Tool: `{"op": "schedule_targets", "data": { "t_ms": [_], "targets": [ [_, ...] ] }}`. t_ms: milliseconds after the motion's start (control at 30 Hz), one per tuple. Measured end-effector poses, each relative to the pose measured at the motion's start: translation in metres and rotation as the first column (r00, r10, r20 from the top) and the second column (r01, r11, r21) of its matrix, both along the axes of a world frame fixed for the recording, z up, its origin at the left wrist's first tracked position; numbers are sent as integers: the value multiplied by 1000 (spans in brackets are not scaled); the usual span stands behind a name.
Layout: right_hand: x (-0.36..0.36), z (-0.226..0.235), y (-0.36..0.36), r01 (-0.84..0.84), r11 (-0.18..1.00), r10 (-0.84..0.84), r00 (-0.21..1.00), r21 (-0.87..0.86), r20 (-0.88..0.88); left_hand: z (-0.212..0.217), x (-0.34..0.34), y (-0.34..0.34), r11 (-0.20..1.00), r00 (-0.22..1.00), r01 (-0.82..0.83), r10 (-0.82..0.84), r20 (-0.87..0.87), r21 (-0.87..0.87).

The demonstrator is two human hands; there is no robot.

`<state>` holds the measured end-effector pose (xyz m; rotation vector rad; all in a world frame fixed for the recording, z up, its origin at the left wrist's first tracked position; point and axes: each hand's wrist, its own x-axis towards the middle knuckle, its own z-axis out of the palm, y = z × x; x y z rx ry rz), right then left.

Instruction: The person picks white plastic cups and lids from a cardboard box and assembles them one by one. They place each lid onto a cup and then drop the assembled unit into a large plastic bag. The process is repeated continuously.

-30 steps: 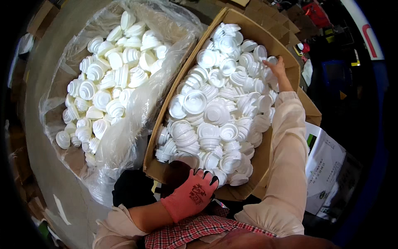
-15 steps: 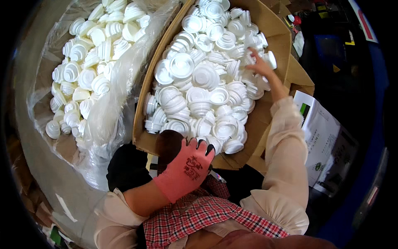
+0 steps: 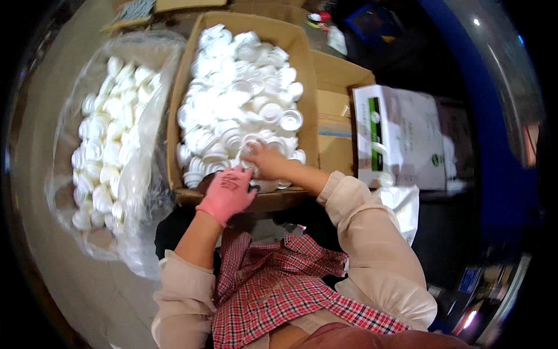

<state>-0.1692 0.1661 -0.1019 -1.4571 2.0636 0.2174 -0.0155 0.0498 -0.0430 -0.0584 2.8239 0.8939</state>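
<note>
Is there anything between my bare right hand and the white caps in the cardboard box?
Nothing visible. The right hand already rests on the white caps at the near end of the cardboard box; the gloved left hand sits at the near rim.

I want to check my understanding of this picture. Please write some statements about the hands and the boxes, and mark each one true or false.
1. The left hand wears a pink glove. True.
2. The right hand wears a pink glove too. False: it is bare.
3. The right hand reaches into the cardboard box among the white caps. True.
4. The clear plastic bag beside the box holds red caps. False: they are white.
5. The left hand rests at the box's near edge. True.
</note>
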Motion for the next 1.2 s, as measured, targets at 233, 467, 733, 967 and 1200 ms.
{"op": "schedule_targets", "data": {
  "t_ms": [233,467,733,967,1200],
  "targets": [
    [9,93,101,422,839,-281,877,-344,390,-8,-2,-12,997,995,-63,67,-77,50],
    [-146,34,291,740,393,-846,523,-545,100,-11,-11,1,996,998,-51,53,25,-72],
    [-190,-196,385,937,284,-934,318,205,-161,-13,-29,-1,1000,1000,22,-21,22,-20],
    [-157,-295,380,928,292,-891,352,232,-285,-2,-26,5,996,978,-8,26,205,-89],
    [-158,-312,386,943,321,-906,332,84,-262,11,-47,17,993,957,78,-49,287,-92]
  ]
}}
